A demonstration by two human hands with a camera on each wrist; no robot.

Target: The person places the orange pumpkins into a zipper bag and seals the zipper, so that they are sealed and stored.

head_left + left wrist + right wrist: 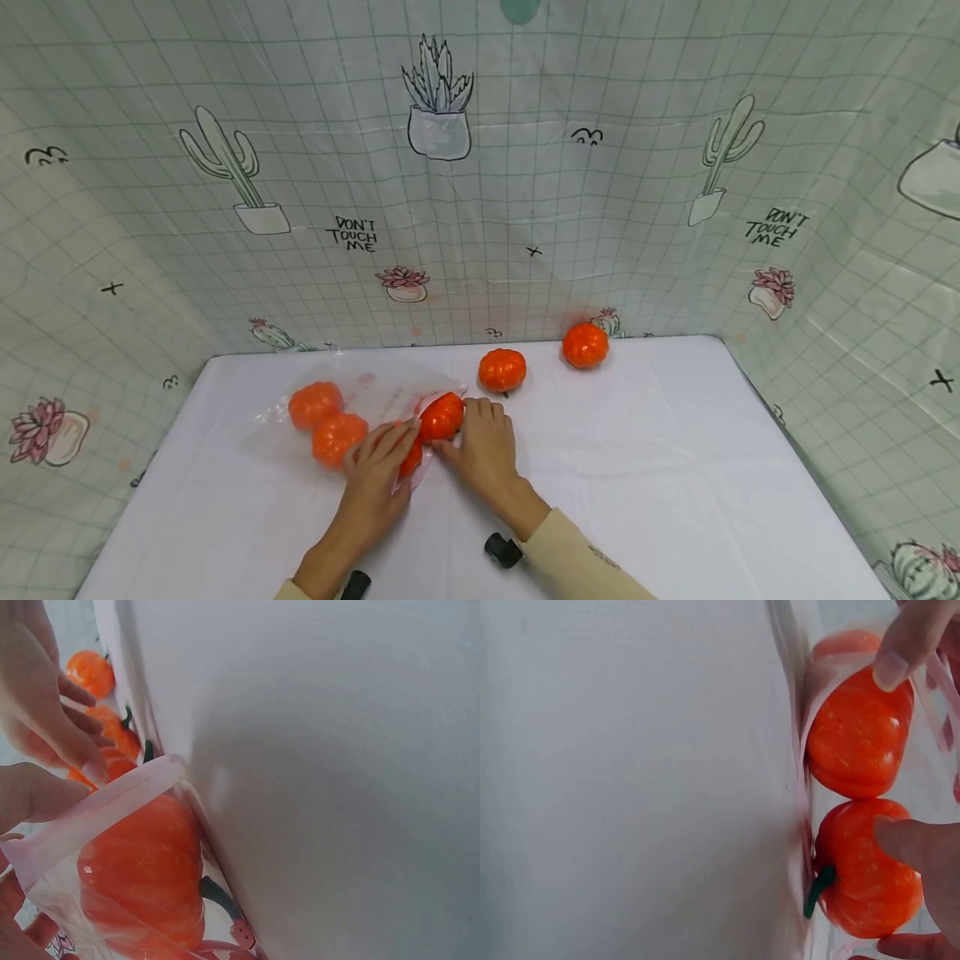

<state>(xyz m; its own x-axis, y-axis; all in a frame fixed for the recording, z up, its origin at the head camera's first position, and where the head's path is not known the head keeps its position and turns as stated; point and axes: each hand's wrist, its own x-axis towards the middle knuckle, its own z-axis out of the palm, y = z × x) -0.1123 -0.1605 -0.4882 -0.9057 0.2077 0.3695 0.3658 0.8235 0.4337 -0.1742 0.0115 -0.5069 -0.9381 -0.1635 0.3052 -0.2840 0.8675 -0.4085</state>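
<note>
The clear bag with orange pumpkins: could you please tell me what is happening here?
A person's left hand grips the clear bag near its opening, while the right hand holds an orange pumpkin there. Two pumpkins lie deeper inside, and another pumpkin is partly hidden by the left hand. Two other pumpkins rest outside on the white table.

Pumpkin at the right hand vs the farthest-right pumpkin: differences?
- Contact: the right hand grips the near pumpkin; no hand touches the farthest-right pumpkin.
- Bag: the near pumpkin sits at the mouth of the clear bag; the farthest-right pumpkin is well clear of it.
- Place: the farthest-right pumpkin is by the table's back edge; the near pumpkin is closer to the person.

Shared: both orange, glossy and ribbed.
</note>
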